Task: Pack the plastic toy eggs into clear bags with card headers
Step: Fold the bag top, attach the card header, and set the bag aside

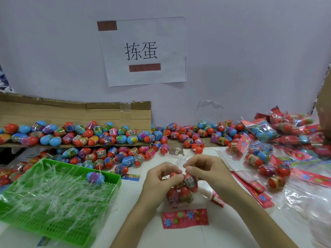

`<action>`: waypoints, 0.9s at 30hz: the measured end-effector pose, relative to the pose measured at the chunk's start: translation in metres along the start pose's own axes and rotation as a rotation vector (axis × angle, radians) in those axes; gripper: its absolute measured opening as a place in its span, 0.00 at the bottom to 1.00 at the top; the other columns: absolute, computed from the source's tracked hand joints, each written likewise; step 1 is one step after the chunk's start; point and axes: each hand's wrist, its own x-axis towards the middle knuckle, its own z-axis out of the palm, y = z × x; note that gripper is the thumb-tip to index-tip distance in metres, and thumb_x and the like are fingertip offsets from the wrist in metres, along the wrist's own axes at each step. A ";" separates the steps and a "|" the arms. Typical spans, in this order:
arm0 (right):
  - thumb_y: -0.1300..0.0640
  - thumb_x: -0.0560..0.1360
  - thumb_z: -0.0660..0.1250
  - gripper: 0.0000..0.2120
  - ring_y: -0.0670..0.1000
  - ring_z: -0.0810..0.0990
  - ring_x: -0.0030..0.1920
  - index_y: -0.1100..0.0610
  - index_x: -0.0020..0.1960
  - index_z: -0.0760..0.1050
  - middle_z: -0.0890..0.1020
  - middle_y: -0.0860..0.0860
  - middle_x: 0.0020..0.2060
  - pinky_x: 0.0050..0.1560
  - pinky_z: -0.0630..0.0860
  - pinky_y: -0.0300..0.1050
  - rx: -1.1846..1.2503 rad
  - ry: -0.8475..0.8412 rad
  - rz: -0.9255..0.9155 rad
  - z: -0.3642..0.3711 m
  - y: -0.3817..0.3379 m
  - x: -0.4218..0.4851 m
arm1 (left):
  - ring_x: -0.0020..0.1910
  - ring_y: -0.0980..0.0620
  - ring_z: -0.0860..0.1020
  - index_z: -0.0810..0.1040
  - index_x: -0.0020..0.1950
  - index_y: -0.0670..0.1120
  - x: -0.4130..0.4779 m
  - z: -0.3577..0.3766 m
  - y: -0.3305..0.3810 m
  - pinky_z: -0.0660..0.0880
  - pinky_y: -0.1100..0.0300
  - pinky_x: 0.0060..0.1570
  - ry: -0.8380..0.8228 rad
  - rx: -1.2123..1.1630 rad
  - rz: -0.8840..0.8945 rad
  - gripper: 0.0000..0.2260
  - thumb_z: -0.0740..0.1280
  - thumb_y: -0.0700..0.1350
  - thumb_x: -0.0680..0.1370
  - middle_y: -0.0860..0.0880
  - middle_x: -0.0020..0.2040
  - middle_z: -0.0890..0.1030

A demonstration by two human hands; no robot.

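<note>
Head view. Lower centre of the frame: left hand [161,178] and right hand [206,169] close together, fingers curled, thumbs and fingertips pinching the top of a clear bag [172,194] from either side. Inside it, several toy eggs [190,182] with red ends, bunched just under the fingers. Resting on the table [136,197] or held just above it: cannot tell.

Just below the bag, flat on the white table: a pink card header [185,218] printed with flowers.

Lower left: green basket [77,235] filled with thin clear plastic strips [53,190], and one blue-and-purple egg [95,177] near its far right corner.

Across the middle, from the left edge to past centre: loose eggs [111,138], mostly red and blue, heaped on a cardboard sheet [71,111] and spilling onto the table in front of it.

Right side: filled bags [265,129] in a pile, with empty bags [231,158] and a stack of pink headers [258,190] spread beside the right forearm.

Upper centre: paper sign [143,51] taped to the pale wall [250,51].
</note>
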 end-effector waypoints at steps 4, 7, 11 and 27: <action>0.62 0.76 0.74 0.08 0.50 0.84 0.42 0.50 0.44 0.86 0.87 0.53 0.41 0.42 0.81 0.42 -0.066 0.030 -0.060 0.004 0.001 0.000 | 0.46 0.54 0.82 0.83 0.38 0.50 -0.001 0.000 0.000 0.79 0.61 0.42 0.025 -0.029 -0.021 0.04 0.77 0.45 0.70 0.53 0.40 0.82; 0.55 0.78 0.73 0.06 0.50 0.85 0.45 0.44 0.50 0.84 0.85 0.49 0.44 0.44 0.82 0.44 -0.069 -0.020 -0.026 0.005 0.001 0.001 | 0.46 0.52 0.83 0.83 0.37 0.49 0.000 -0.002 -0.001 0.79 0.61 0.41 0.081 -0.064 -0.042 0.09 0.77 0.38 0.73 0.50 0.41 0.83; 0.56 0.75 0.76 0.03 0.49 0.84 0.41 0.48 0.46 0.84 0.85 0.51 0.41 0.42 0.80 0.40 -0.094 -0.043 -0.029 0.009 0.003 0.000 | 0.43 0.58 0.83 0.83 0.37 0.50 0.001 -0.004 0.000 0.78 0.65 0.39 0.139 -0.049 -0.020 0.10 0.77 0.36 0.73 0.53 0.39 0.84; 0.57 0.73 0.78 0.15 0.52 0.86 0.51 0.52 0.59 0.81 0.86 0.49 0.49 0.44 0.83 0.44 0.187 0.083 0.009 -0.001 0.002 0.004 | 0.56 0.40 0.85 0.85 0.56 0.53 0.002 -0.004 -0.002 0.82 0.41 0.56 0.033 -0.256 -0.197 0.19 0.77 0.46 0.66 0.44 0.54 0.87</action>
